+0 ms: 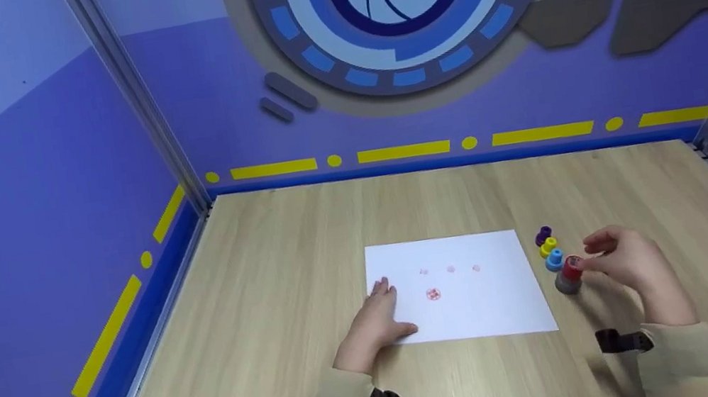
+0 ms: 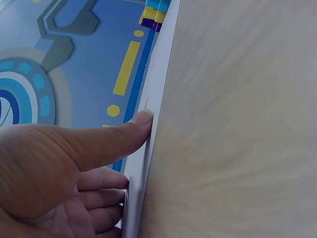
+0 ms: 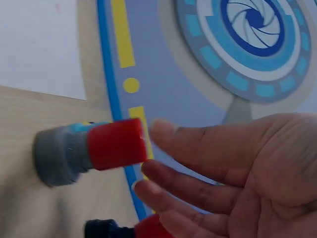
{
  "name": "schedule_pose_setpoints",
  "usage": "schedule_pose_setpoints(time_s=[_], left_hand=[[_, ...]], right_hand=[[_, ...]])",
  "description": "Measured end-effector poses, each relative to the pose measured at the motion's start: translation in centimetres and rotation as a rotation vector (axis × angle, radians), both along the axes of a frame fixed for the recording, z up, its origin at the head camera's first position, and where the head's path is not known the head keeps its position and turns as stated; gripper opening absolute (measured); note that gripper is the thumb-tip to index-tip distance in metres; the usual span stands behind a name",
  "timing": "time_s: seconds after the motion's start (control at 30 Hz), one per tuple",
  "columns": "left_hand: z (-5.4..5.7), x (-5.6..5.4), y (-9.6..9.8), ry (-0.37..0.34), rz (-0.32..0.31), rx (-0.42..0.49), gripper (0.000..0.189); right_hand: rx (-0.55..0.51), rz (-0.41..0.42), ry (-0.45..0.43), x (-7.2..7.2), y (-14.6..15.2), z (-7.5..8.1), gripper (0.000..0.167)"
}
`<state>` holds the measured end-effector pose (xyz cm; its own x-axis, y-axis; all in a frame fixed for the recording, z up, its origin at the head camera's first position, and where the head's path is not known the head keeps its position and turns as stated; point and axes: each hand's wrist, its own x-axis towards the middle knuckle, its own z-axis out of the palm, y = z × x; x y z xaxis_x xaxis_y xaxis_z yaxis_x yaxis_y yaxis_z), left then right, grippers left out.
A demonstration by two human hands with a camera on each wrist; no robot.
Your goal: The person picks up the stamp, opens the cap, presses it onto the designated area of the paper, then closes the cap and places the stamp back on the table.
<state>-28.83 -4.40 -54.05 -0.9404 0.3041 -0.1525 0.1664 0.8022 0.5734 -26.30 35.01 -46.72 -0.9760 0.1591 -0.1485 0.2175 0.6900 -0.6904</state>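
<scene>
A white sheet of paper point(image 1: 486, 298) lies on the table with small red stamp prints and one larger round red print point(image 1: 433, 294). My left hand point(image 1: 374, 321) rests on its left edge, fingers extended; the left wrist view shows the thumb point(image 2: 141, 119) along the paper's edge. To the right of the sheet stands a stamp with a red handle and grey base point(image 3: 116, 144). My right hand point(image 1: 627, 260) is beside its top, thumb and fingers apart and not wrapped round it. Partly behind those fingers, the right wrist view shows another red-and-black piece point(image 3: 151, 227).
Behind the red stamp, small purple point(image 1: 544, 236), yellow point(image 1: 549, 247) and light blue point(image 1: 554, 259) stamps stand in a row along the paper's right side. The wooden table point(image 1: 289, 238) meets blue printed panels point(image 1: 222, 98) at the back and sides.
</scene>
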Motion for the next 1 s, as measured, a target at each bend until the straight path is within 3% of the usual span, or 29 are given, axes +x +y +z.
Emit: schedule_pose_setpoints(time_s=[0.1, 0.23, 0.33, 0.43, 0.53, 0.73, 0.87, 1.0], left_hand=[[0.0, 0.1, 0.0, 0.002, 0.000, 0.002, 0.083], [-0.1, 0.2, -0.1, -0.008, 0.003, 0.006, 0.084], [-0.1, 0.2, -0.1, -0.009, 0.003, 0.005, 0.084], [-0.2, 0.0, -0.1, -0.006, 0.002, -0.004, 0.085], [-0.3, -0.1, 0.0, -0.006, 0.001, -0.015, 0.085], [-0.3, -0.2, 0.1, -0.016, 0.001, -0.018, 0.085], [-0.3, -0.2, 0.1, -0.017, 0.001, -0.023, 0.085], [-0.3, -0.2, 0.1, -0.018, 0.002, -0.028, 0.084]], right_hand=[[-0.038, -0.093, 0.055, 0.2, 0.9, 0.4, 0.058], [-0.127, -0.286, 0.156, 0.0, 2.2, 0.3, 0.058], [-0.225, -0.429, 0.222, -0.3, 2.8, -0.3, 0.055], [-0.301, -0.515, 0.245, -0.6, 3.2, -1.2, 0.056], [-0.337, -0.538, 0.236, -0.8, 3.6, -2.2, 0.060], [-0.367, -0.487, 0.174, -1.2, 4.3, -3.7, 0.071], [-0.310, -0.442, 0.088, -1.4, 4.5, -4.3, 0.076], [-0.248, -0.412, 0.071, -1.4, 4.4, -4.8, 0.075]])
